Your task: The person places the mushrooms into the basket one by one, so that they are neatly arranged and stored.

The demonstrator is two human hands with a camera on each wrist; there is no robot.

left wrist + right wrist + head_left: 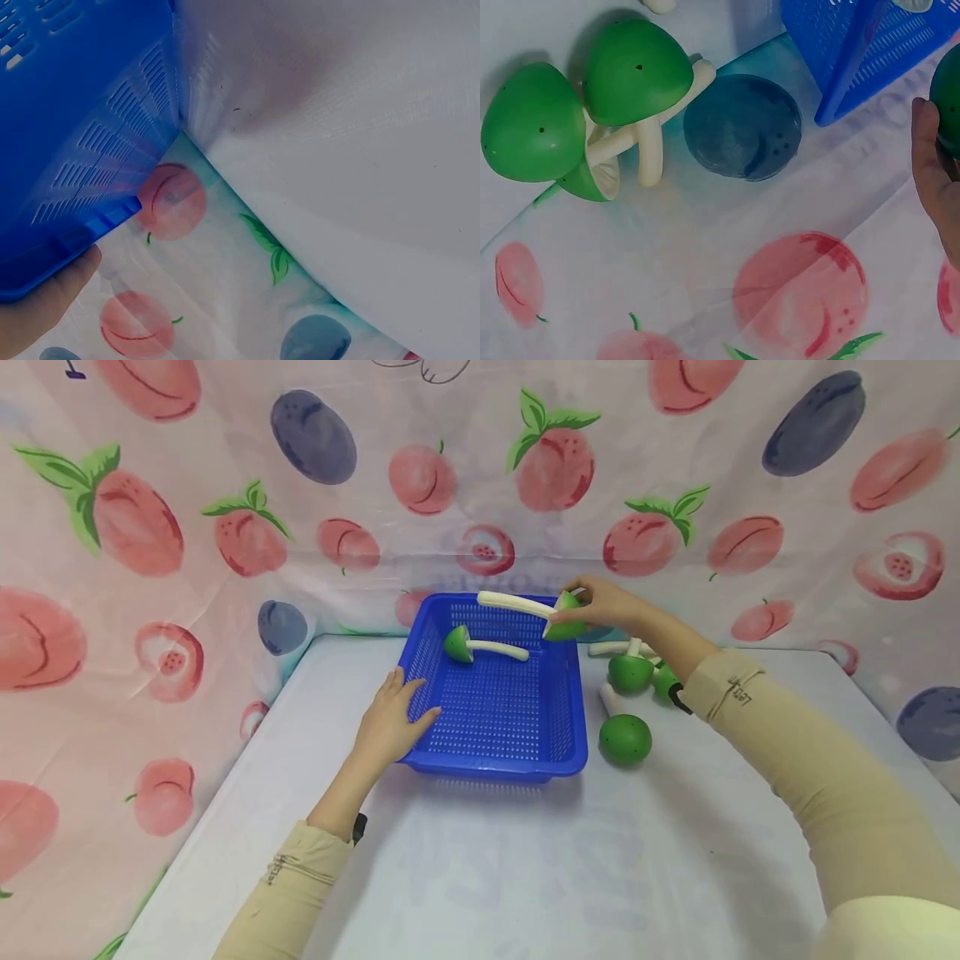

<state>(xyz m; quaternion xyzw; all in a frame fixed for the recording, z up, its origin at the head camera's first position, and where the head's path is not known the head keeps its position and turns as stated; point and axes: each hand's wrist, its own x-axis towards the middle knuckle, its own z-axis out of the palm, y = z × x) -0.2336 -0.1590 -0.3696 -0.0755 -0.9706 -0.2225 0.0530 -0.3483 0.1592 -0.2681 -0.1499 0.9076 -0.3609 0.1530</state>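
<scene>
My right hand (603, 604) holds a toy mushroom (517, 603) by its green cap, over the back right of the blue basket (487, 768). Its pale stem points left across the basket. Only the edge of that cap and some fingers (928, 142) show in the right wrist view. At the basket's left rim is my left hand (390, 718), thumb on the inner side and other fingers outside, gripping the rim. Inside the basket, near the back, another toy mushroom (459, 645) lies on its side.
Right of the basket stand more green-capped toy mushrooms: one near its front corner (626, 740) and a cluster (630, 673) farther back, partly behind the right forearm. A fruit-print cloth (450, 552) hangs behind the white table (480, 877).
</scene>
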